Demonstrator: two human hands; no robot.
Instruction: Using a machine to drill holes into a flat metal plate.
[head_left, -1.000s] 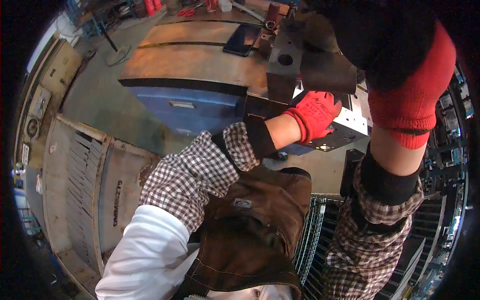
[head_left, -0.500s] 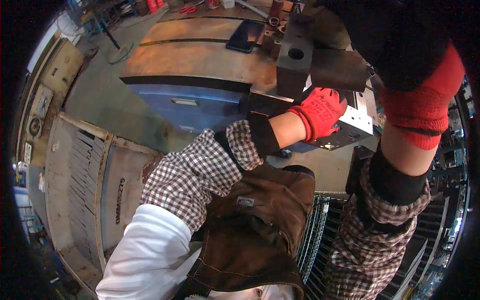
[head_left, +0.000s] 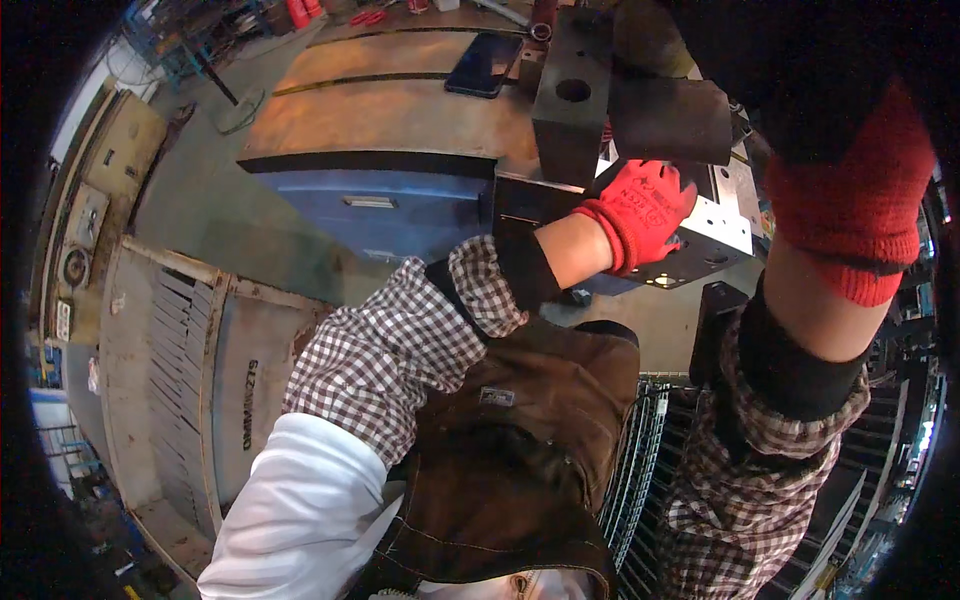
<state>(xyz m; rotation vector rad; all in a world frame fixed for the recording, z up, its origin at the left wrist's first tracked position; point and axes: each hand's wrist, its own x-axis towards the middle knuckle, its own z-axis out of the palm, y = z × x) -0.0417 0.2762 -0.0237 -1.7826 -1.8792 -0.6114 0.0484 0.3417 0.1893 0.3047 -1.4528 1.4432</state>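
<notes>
Nearest the camera, brown work vest and checked sleeves fill the low centre, with a white sleeve at lower left. Wire rack stands just right of the vest, tight between body and right forearm. Left hand, red glove, reaches up and right across the body; fingers curled over the near edge of a flat metal plate, gripping it, palm on the plate's dark underside. Plate is pale on top with small holes and lies roughly level, its long axis running near-left to far-right, overhanging the bench edge toward the person. Right hand, red knit cuff showing, is raised very close to the lens at upper right; fingers are lost in dark blur, cannot tell if open or closed or what it has. Dark steel block with a round hole stands upright just beyond the plate, a dark bent sheet piece beside it on the right. Blue workbench front drops straight below a rusty top; the top's left half is bare. Black phone lies flat at the far edge. Left of the bench, concrete floor gives open room; grey slatted panels lie near left.
</notes>
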